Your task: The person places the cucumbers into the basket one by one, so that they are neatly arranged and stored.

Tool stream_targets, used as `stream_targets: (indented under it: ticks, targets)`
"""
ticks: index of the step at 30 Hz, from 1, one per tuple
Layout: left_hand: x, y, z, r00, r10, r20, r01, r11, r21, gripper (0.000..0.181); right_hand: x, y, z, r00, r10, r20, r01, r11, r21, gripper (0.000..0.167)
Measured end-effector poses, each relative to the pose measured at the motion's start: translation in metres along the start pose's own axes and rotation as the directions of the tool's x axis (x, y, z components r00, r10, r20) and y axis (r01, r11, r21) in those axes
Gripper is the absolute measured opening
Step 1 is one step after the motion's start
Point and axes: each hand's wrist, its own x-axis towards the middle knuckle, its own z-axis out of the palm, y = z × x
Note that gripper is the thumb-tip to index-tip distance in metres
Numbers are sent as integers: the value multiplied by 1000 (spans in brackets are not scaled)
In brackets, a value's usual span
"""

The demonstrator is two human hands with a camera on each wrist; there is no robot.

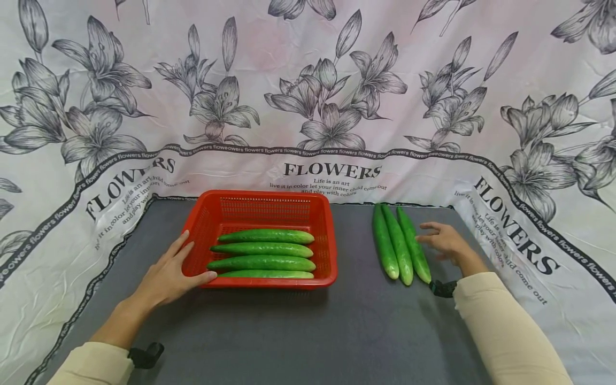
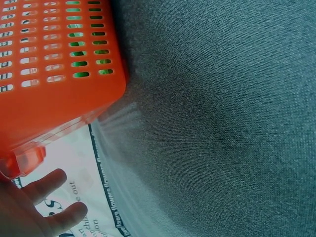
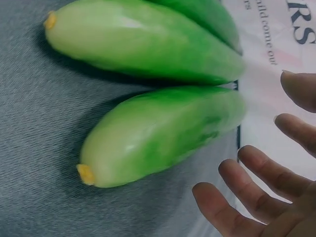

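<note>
A red plastic basket (image 1: 269, 282) stands on the grey table with several green cucumbers (image 1: 262, 249) lying crosswise in it. My left hand (image 1: 166, 280) is at the basket's front left corner, fingers spread along its left side and thumb at the front rim. Two extended fingers (image 2: 66, 217) show in the left wrist view; they are clear of the basket wall. Three cucumbers (image 1: 395, 240) lie side by side on the table, right of the basket. Just right of them hovers my right hand (image 1: 447, 243), fingers spread, holding nothing; the right wrist view shows a gap to the nearest cucumber (image 3: 158, 138).
A white cloth (image 1: 332, 128) printed with grey flowers and lettering hangs behind the table (image 1: 298, 337) and runs along its sides. Black straps (image 1: 146, 355) are on both wrists, at the beige sleeves (image 1: 500, 326).
</note>
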Motion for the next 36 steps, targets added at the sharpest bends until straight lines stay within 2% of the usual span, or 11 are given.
stream_targets:
  ticks: [12,22,30,36]
  targets:
    - [-1,-1,-1,1000,6,-11,-6,1000,14,103,12,14,10,995,100,3,-100,995,25,75]
    - [-1,1,0,1000,2,-7,-2,1000,14,103,21,19,15,989,145,-30,-146,989,-22,75]
    - [0,-1,0,1000,4,-13,-3,1000,14,103,20,13,20,986,157,-54,-161,985,-63,75]
    - [1,-1,1,1000,2,-16,-2,1000,13,103,25,14,20,987,142,-74,-146,988,-57,74]
